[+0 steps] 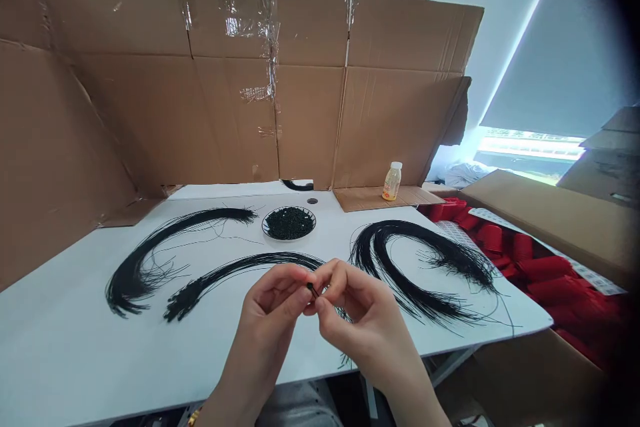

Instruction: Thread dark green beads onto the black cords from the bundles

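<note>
Fingertips meet in front of me over the near side of the table. My left hand (277, 303) is closed in a pinch on a small black piece (312, 289). Closed in a pinch too, my right hand (357, 313) grips what looks like a thin black cord at the same piece; the fingers partly hide both. Just behind the hands lies a bundle of black cords (240, 267), with thick dark ends at its left. Farther back stands a plate (263, 228) heaped with small dark pieces (289, 223).
More black cord bundles curve at the left (145, 250) and the right (395, 240) of the white table (150, 360). A small bottle (393, 181) stands on a cardboard flap. Cardboard walls (225, 120) enclose the back and left. Right of the table, a box holds red rolls (545, 270).
</note>
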{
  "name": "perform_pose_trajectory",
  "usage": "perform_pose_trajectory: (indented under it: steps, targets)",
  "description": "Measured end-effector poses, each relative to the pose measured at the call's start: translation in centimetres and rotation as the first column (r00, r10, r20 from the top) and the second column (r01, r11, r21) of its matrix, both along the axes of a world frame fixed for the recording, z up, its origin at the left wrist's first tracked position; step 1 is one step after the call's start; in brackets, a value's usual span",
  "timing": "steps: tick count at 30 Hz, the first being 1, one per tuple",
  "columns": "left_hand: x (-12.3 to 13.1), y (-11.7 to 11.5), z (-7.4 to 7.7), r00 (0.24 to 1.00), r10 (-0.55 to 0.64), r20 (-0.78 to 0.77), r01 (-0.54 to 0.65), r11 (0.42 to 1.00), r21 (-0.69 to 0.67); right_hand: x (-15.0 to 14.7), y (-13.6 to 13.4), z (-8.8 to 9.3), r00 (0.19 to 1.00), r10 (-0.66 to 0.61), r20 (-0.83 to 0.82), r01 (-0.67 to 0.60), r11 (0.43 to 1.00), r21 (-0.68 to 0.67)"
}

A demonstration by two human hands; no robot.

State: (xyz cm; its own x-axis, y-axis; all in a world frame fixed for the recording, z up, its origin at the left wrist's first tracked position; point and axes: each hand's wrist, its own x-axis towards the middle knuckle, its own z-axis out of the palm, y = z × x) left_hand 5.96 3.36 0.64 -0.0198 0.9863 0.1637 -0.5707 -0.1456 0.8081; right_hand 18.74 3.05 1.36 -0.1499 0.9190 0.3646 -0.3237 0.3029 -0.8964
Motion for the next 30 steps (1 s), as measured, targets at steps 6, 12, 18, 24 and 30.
perform_pose_trajectory:
  steps: [6,12,18,24,30]
  targets:
    - [0.21,0.07,-0.25,1.0,0.023,0.017,-0.022,0.999,-0.037,-0.15,0.0,0.02,0.999,-0.018,0.029,0.017,0.999,0.043]
    - [0.21,0.05,-0.33,0.999,0.011,0.032,-0.009,0.998,-0.066,-0.24,-0.28,-0.13,0.986,-0.126,0.11,0.113,0.987,0.117]
    - [0.52,-0.05,-0.11,0.997,0.008,0.082,-0.001,0.996,-0.085,-0.27,-0.52,-0.52,0.972,-0.187,0.142,0.153,0.963,0.22]
    - [0.7,-0.35,0.1,0.997,-0.01,0.079,0.017,0.996,-0.092,-0.01,-0.59,-0.09,0.969,-0.196,0.151,0.158,0.96,0.233]
    - [0.45,-0.3,-0.22,0.998,-0.023,0.062,0.029,0.995,-0.092,0.2,-0.81,0.17,0.974,-0.179,0.143,0.148,0.968,0.203]
